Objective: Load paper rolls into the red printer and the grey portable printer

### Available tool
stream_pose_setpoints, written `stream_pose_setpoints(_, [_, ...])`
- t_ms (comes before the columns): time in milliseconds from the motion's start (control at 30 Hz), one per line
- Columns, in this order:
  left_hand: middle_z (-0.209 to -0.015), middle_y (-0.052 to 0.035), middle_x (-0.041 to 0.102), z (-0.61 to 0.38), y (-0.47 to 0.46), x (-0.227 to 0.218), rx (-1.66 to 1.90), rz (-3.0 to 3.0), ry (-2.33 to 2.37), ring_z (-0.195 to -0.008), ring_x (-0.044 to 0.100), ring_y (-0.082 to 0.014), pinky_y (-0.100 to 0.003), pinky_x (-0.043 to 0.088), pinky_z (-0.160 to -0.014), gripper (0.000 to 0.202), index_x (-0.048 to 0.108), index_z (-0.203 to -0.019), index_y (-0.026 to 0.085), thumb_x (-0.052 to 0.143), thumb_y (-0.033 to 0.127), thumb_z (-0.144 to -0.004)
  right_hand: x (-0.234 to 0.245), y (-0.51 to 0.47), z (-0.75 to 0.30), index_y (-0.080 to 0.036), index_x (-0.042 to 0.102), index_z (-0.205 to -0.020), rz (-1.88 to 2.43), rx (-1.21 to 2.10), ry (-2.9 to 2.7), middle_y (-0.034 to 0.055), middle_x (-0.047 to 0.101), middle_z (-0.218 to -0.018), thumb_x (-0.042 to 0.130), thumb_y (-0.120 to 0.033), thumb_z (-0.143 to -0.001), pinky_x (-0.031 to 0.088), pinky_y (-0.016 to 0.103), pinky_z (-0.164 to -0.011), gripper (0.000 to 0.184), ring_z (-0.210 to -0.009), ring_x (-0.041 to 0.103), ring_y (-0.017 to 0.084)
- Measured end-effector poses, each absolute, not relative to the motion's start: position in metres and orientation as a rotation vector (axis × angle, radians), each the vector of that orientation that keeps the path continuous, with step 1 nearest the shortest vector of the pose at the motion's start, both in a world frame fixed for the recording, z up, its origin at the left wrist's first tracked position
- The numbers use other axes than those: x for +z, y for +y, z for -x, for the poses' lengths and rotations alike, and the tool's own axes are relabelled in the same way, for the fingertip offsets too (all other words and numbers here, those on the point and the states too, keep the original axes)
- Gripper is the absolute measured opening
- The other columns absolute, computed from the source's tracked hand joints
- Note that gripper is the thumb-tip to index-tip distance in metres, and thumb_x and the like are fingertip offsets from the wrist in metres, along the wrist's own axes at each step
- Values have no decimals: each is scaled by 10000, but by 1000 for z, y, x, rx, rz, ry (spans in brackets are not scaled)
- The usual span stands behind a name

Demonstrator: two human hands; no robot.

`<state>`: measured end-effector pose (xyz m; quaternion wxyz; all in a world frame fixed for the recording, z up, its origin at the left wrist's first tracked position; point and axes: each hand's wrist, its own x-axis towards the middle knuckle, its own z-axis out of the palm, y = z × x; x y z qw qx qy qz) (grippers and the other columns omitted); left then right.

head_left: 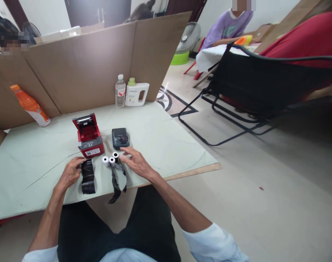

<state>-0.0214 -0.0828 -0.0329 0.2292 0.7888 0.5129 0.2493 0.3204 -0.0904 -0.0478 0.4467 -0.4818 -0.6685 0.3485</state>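
Fingers (78, 160) of the left hand (69, 174) bend together at the top end of a wide black strip (88, 179), touching its edge; whether they pinch it or only rest against it, I cannot tell. The strip lies in loose waves on the table, running from just in front of the red printer toward the near edge. The right hand (139, 164) has its thumb and forefinger spread apart, holding nothing that shows, with the fingertips just beside a small group of rolls (112, 161). Three rolls stand close together there, their dark cores facing up, and thin black ribbons (115, 187) trail from them, one hanging over the table's near edge.

Behind the strip sits the red printer (91, 140), its lid tilted up and open. A dark grey device (120, 137) lies to the right of it, beyond the rolls.

Farther back on the pale green table (160, 138), a clear bottle (120, 92) and a white jug (136, 95) stand against a cardboard panel (86, 69); an orange bottle (30, 104) leans at the left. Past the table's right side are a black chair (258, 83) and a person (226, 27) in a purple shirt.
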Motion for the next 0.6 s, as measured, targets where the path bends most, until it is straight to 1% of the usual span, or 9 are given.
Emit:
stream_pose_setpoints(67, [-1261, -90, 715, 26, -84, -41, 701, -2125, 1433, -1175, 653, -262, -408, 563, -966, 600, 735, -1225, 218, 524, 74, -682, -32, -98, -312, -192, 699, -1223, 1157, 671, -1669, 139, 694, -1221, 621, -332, -943, 589, 360, -789, 323, -1055, 677, 249])
stream_pose_setpoints(133, [-1225, -91, 732, 28, -83, -48, 720, -2097, 1454, -1148, 652, -266, -409, 557, -955, 557, 739, -1221, 218, 569, 98, -705, -15, -112, -297, -200, 701, -1163, 1081, 539, -1732, 121, 708, -1152, 580, -264, -975, 573, 363, -863, 232, -1062, 668, 235])
stream_pose_setpoints(233, [-1184, -88, 752, 27, -82, -54, 779, -2082, 1467, -1106, 659, -269, -418, 545, -965, 477, 754, -1198, 227, 623, 134, -749, 4, -135, -269, -198, 684, -1137, 975, 541, -2017, 85, 716, -1038, 590, -237, -993, 550, 340, -888, 177, -963, 677, 204])
stream_pose_setpoints(300, [-1160, -84, 762, 25, -81, -57, 834, -2087, 1463, -1092, 664, -269, -429, 533, -996, 427, 764, -1170, 232, 634, 145, -773, 5, -147, -252, -207, 656, -1197, 979, 530, -2277, 90, 693, -1097, 708, -264, -930, 550, 342, -862, 278, -1012, 664, 231])
stream_pose_setpoints(367, [-1148, -83, 765, 23, -82, -58, 871, -2099, 1451, -1100, 664, -271, -439, 519, -1029, 398, 769, -1148, 231, 637, 140, -783, -2, -153, -239, -210, 607, -1295, 1052, 479, -2482, 119, 650, -1211, 815, -255, -835, 551, 368, -858, 508, -1082, 641, 274])
stream_pose_setpoints(433, [-1150, -85, 761, 21, -83, -58, 885, -2111, 1440, -1105, 661, -271, -441, 514, -1036, 407, 765, -1150, 230, 635, 128, -779, -14, -154, -231, -202, 540, -1391, 1148, 431, -2584, 149, 614, -1278, 859, -249, -786, 546, 399, -880, 685, -1117, 627, 301])
stream_pose_setpoints(467, [-1153, -85, 756, 20, -84, -59, 895, -2111, 1438, -1107, 660, -269, -439, 515, -1032, 421, 761, -1158, 229, 629, 120, -774, -20, -153, -228, -193, 509, -1426, 1185, 417, -2602, 158, 611, -1280, 861, -260, -789, 540, 412, -899, 730, -1124, 623, 307])
stream_pose_setpoints(533, [-1148, -83, 745, 18, -87, -59, 927, -2095, 1435, -1098, 662, -258, -421, 526, -1005, 447, 752, -1165, 223, 605, 101, -762, -28, -151, -224, -179, 478, -1454, 1212, 408, -2607, 153, 630, -1232, 831, -289, -834, 525, 421, -928, 722, -1122, 624, 303])
stream_pose_setpoints(600, [-1127, -80, 732, 16, -89, -60, 967, -2053, 1426, -1052, 673, -235, -376, 549, -929, 460, 746, -1157, 214, 573, 84, -751, -31, -152, -220, -178, 505, -1419, 1203, 417, -2605, 127, 657, -1155, 776, -285, -890, 513, 414, -933, 604, -1093, 634, 288])
